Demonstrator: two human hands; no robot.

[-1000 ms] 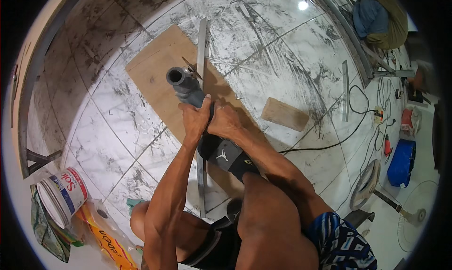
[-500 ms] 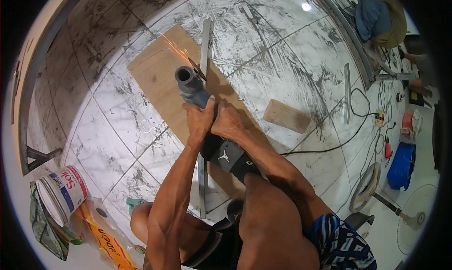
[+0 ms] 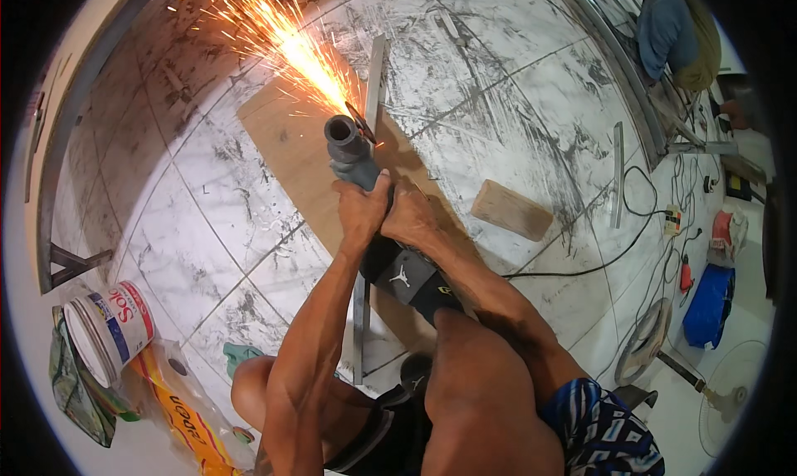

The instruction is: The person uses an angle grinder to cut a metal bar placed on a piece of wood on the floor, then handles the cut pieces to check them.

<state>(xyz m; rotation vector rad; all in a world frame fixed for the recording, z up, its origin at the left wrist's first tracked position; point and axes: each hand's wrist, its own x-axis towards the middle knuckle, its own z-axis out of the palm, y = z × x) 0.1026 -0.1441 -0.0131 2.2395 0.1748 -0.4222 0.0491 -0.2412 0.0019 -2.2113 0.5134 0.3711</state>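
Both my hands are wrapped around an angle grinder (image 3: 352, 162) held over a wooden board (image 3: 278, 148). My left hand (image 3: 364, 212) grips its near side, thumb pointing up along the body; my right hand (image 3: 410, 218) closes on it just to the right. The thin disc (image 3: 360, 122) touches a long grey metal bar (image 3: 375, 77) lying across the board. A bright spray of sparks (image 3: 295, 48) flies from there to the upper left. My foot in a dark slide sandal (image 3: 404, 277) rests over the bar and board. The grinder's rear is hidden behind my hands.
A wooden block (image 3: 511, 210) lies right of the board, with a black cord (image 3: 573, 274) near it. Another metal bar (image 3: 618, 175) lies farther right. A white bucket (image 3: 112, 331) stands at left, a fan (image 3: 643, 343) at lower right. Another person (image 3: 668, 31) is at upper right.
The sparks have grown from a few thin streaks to a large, bright spray. The whole scene has shifted slightly to the right in view; both hands keep their grip.
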